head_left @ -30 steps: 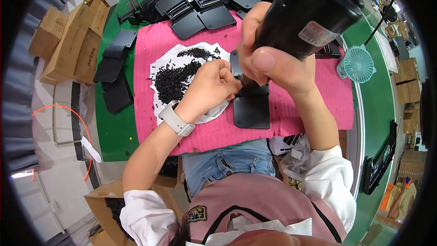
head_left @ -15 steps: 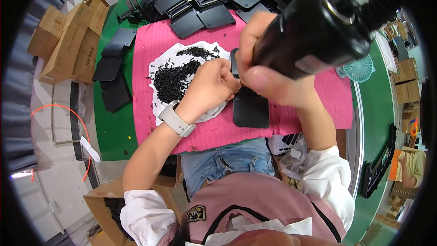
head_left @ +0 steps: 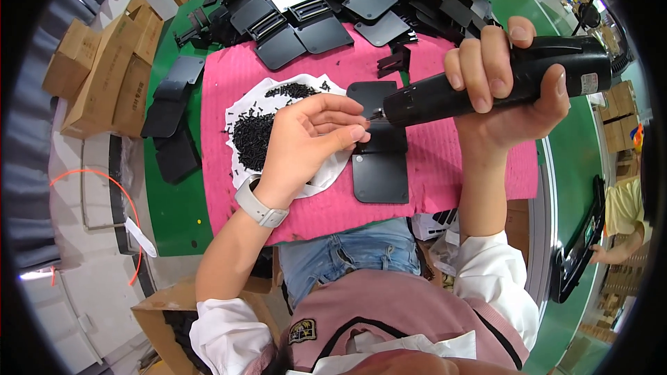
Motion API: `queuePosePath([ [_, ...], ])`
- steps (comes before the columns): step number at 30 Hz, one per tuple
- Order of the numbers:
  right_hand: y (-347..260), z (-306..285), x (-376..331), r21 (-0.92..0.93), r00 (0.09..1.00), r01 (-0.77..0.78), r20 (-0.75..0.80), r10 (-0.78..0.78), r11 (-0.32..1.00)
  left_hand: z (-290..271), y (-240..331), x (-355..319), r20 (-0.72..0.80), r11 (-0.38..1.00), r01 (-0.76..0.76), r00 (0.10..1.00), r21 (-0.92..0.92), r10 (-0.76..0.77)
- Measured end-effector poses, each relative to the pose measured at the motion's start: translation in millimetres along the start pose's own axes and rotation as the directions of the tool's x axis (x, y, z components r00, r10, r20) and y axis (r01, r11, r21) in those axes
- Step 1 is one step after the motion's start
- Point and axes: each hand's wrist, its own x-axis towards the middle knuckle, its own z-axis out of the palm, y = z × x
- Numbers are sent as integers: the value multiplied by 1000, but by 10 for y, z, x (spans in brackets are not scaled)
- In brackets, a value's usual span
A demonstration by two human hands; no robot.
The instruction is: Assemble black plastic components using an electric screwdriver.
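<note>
My right hand [head_left: 497, 87] is wrapped round a black electric screwdriver [head_left: 445, 99], held nearly level with its bit pointing left. By the bit's tip, my left hand [head_left: 313, 135] has thumb and fingers pinched together; whatever is between them is too small to make out. Below the bit lies a black hinged-looking plate part [head_left: 381, 179], made of flat panels, partly covered by my fingers and the tool. Left of it, a heap of small black screws [head_left: 251, 142] rests on a white cloth [head_left: 323, 177], partly behind my left hand.
A pink foam mat [head_left: 438, 173] covers the middle of the green table [head_left: 167, 201]. Black plate assemblies [head_left: 323, 31] pile up along its far side, and more black plates [head_left: 177, 156] lie at the left. A person's arm [head_left: 625, 246] shows at far right.
The screwdriver has swung from upright over the plate to nearly level, and my right hand has moved right. My left hand has lifted off the plate and turned toward the bit.
</note>
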Motion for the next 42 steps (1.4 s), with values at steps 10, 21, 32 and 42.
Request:
queuePosePath([
  [10,74,64,-45,27,998,-52,-35,53,998,6,-29,-35,45,999,-37,998,18,36],
  [21,53,97,-85,66,970,-40,-235,55,997,-21,-49,-51,108,996,67,992,-62,-60],
  [32,-107,-3,-85,-292,970,-241,-80,228,926,57,-171,11,279,320,-439,854,839,440],
  [42,-83,16,-95,-325,964,-266,-88,251,908,79,-213,0,258,362,-440,854,822,452],
])
